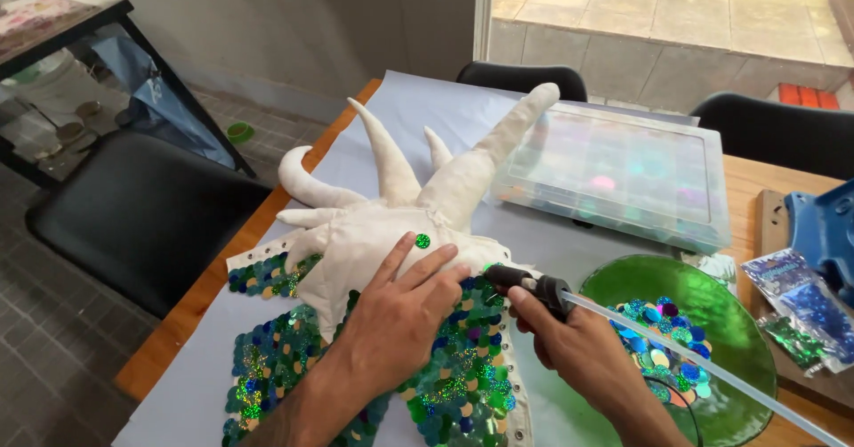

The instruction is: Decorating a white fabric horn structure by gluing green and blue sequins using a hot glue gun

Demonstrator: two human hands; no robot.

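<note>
Centre frame: left hand (405, 309) lies flat, fingers spread, pinning the white horned head (374, 225) onto the sequin cloth (454, 385). Right hand (583, 349) grips the glue gun (529, 284), nozzle at the head's lower right edge. Judgement: press firmly, keep fingertips away from the nozzle.

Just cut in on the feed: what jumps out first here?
A white stuffed fabric figure with long horns lies mid-table, its lower part covered in blue-green sequins. The left hand presses flat on it while the right hand has its grip closed on a black glue gun with a clear glue stick, nozzle at the fabric. To the right sits a green glass dish of loose sequins.
</note>
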